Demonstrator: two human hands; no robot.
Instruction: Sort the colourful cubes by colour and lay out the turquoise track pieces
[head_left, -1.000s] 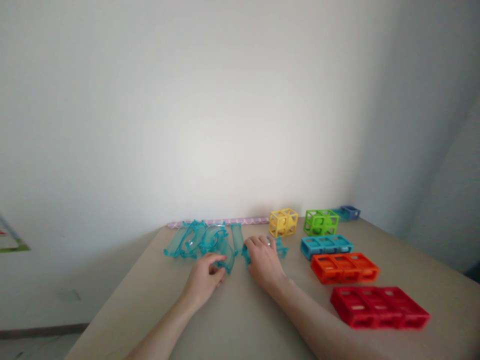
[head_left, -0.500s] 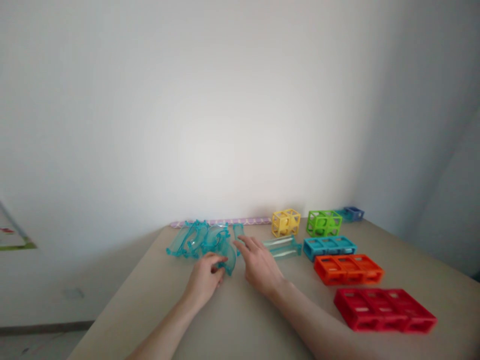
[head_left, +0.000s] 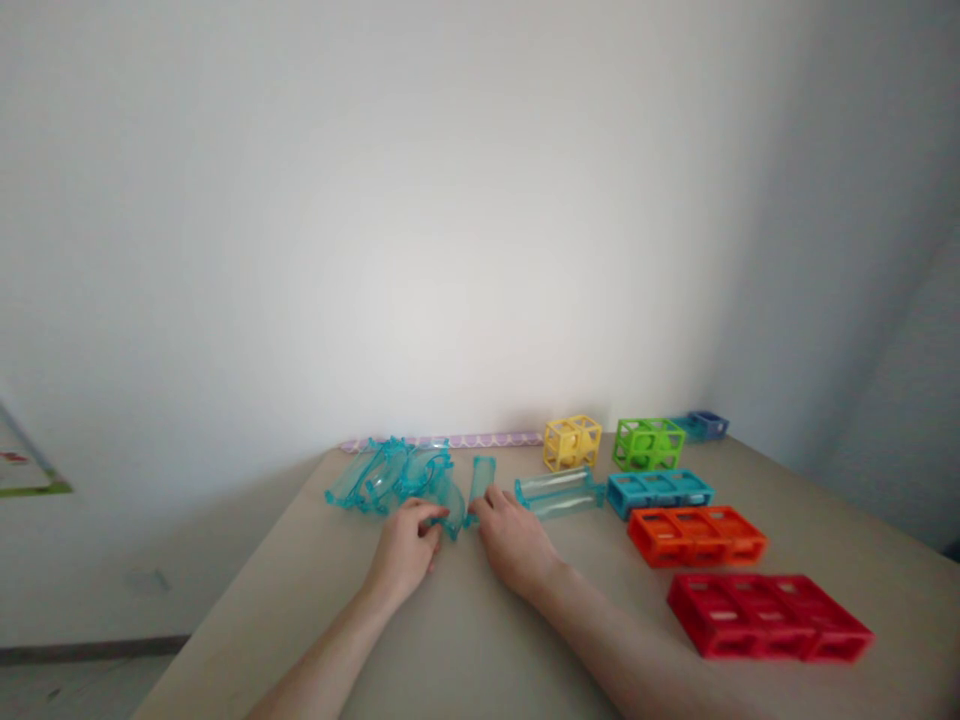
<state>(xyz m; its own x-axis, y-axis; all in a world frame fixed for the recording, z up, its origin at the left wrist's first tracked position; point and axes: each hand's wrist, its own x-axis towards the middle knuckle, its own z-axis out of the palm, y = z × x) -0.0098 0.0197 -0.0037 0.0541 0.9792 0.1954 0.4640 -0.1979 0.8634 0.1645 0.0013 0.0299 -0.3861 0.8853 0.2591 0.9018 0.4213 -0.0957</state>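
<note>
Since half a second ago, the right hand (head_left: 514, 545) has been drawn back to a straight teal channel (head_left: 480, 482), fingertips touching it, nothing gripped. The left hand (head_left: 405, 550) is curled on the teal pile (head_left: 390, 478), steadying it.

Soft, even daylight fills the scene, brightest on the wall (head_left: 420, 290) above the table (head_left: 487, 640). Shadows are faint. The whole picture is slightly hazy, softest at the edges, without glare.
</note>
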